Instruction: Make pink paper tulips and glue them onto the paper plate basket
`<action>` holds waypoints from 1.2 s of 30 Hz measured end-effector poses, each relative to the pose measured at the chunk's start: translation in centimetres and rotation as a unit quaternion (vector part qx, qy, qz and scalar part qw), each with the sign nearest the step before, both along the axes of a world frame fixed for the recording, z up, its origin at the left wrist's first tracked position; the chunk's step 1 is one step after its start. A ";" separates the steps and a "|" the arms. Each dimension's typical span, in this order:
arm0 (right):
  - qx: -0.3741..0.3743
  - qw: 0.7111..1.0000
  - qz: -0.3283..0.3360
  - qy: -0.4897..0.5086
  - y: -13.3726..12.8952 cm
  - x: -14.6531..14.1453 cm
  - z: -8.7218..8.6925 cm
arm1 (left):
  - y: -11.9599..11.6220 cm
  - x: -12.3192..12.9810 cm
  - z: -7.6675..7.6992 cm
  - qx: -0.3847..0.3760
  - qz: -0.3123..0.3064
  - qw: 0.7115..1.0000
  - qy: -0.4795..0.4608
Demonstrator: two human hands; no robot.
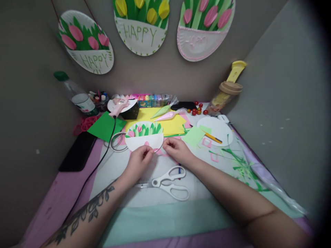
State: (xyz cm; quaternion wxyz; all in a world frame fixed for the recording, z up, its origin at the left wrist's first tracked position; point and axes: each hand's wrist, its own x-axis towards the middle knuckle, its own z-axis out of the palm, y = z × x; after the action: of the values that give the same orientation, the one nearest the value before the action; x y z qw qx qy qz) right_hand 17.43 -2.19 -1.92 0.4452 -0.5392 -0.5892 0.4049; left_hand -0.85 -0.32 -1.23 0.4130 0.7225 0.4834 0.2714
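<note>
A paper-plate flower basket lies in front of me, with green paper leaves and pink paper tulips rising behind its white half-plate front. My left hand is closed in a pinch at the lower edge of this basket; a small pink paper petal shows just beyond its fingers. Whether the fingers grip that petal is unclear. Close to the basket's right edge, my right hand is closed with fingertips together, and what it holds, if anything, is hidden. White-handled scissors lie open below both hands.
A pink glue gun rests on a black box, its cord trailing left. Piping bags lie on yellow paper. Right are a white plate, a yellow cutter and green scraps. A bottle stands left.
</note>
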 end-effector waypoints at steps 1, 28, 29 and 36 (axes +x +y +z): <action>0.001 1.000 -0.005 0.010 0.0 0.0 0.0 | -0.1 0.0 -0.1 -0.009 0.004 1.000 -0.010; -0.076 0.996 0.042 0.015 -0.6 -0.8 0.4 | -0.5 -0.2 0.6 -0.074 -0.050 0.995 -0.040; -0.075 0.996 0.044 0.018 -0.6 -0.8 0.3 | -0.5 -0.2 0.5 -0.071 -0.052 0.995 -0.041; -0.082 0.995 0.049 0.029 -0.6 -1.0 0.2 | -0.7 -0.4 -0.3 0.003 -0.045 0.999 -0.020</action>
State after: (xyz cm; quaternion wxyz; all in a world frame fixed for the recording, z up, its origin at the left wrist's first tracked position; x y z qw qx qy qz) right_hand 16.46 -2.81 -1.68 0.3959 -0.5327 -0.5665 0.4885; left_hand -1.26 -0.99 -1.56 0.4327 0.7391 0.4410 0.2684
